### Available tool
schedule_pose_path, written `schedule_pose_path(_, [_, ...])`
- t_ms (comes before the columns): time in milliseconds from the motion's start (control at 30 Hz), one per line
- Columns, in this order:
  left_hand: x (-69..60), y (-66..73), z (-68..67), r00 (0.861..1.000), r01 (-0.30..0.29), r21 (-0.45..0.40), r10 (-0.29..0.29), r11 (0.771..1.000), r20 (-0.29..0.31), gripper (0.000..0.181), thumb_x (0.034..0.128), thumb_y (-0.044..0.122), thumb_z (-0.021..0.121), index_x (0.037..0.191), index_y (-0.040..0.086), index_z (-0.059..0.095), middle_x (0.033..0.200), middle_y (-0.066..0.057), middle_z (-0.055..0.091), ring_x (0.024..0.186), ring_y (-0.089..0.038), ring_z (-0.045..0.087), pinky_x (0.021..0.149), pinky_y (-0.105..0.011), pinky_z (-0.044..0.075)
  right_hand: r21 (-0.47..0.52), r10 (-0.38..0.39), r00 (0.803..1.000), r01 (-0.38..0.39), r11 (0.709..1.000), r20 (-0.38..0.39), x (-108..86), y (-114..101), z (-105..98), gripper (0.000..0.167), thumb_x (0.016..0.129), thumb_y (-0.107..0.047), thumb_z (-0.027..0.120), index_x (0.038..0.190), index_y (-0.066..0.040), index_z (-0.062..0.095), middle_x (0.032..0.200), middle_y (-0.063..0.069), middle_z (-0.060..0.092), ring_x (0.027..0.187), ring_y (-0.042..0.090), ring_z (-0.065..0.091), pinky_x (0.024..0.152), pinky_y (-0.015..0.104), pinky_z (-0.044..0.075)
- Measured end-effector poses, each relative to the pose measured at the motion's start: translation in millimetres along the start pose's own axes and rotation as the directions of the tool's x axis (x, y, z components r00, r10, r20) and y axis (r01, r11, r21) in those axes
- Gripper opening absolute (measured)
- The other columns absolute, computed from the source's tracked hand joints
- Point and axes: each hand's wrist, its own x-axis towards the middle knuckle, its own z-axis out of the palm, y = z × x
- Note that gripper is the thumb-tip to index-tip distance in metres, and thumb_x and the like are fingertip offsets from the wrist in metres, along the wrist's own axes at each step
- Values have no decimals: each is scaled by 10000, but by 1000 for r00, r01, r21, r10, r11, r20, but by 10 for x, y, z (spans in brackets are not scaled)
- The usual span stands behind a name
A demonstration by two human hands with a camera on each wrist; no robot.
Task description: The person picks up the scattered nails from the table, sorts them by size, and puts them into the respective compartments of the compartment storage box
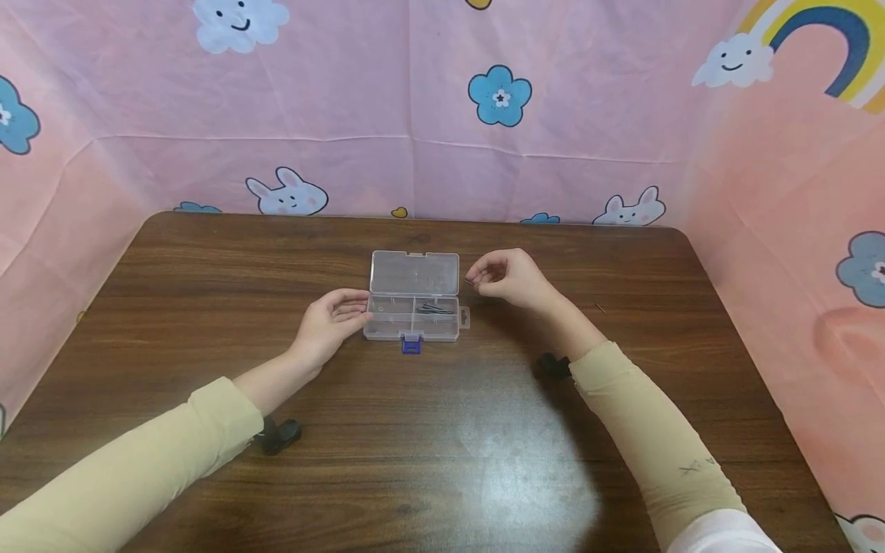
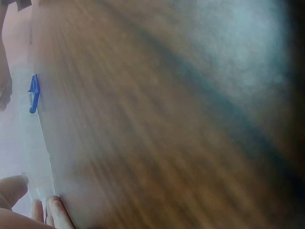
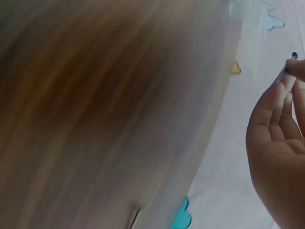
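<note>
Box (image 1: 387, 329) clear, w/ blue latch (image 1: 411, 346); screws (image 1: 434, 309) dk grn-grey; held screw (image 3: 282, 75) grey, blk head. Table (image 1: 415, 430) dk brn, wood-grain. Cloth (image 1: 359, 84) pink, printed w/ blue flowers (image 1: 500, 96), wht clouds (image 1: 240, 24), wht bunnies (image 1: 293, 198) & yel/wht/blue rainbow (image 1: 819, 17). Sleeves (image 1: 138, 476) beige, R one w/ dk scribble (image 1: 690, 468); shirt (image 1: 722, 533) wht.

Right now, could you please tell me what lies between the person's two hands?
A clear, rectangular plastic box with its lid open lies between the left hand, which touches it, and the right hand; the head view shows this.

Box (image 1: 435, 335) on table (image 1: 415, 445), apparently screws (image 1: 435, 309) inside, thin piece (image 1: 600, 308) rightward
</note>
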Motion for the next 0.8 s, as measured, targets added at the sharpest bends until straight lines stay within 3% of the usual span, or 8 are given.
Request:
schedule_pose_path(500, [7, 15, -10, 1000, 8, 11, -8, 1000, 6, 461, 1036, 96, 683, 1453, -50, 554, 1472, -272, 593, 1377, -391, 585, 951, -28, 510, -43, -54, 991, 60, 997, 119, 159, -219, 362, 195, 908, 80, 667, 1044, 26, 796, 995, 163, 787, 820, 128, 663, 781, 252, 603])
schedule_pose_path(800, [8, 9, -7, 1000, 6, 10, -6, 1000, 5, 462, 1035, 94, 685, 1451, -56, 555, 1470, -277, 597, 1374, -394, 587, 954, -32, 513, -152, -83, 982, 110, 982, 171, 183, -249, 482, 161, 924, 52, 695, 1032, -1, 801, 957, 127, 794, 847, 156, 696, 810, 244, 627])
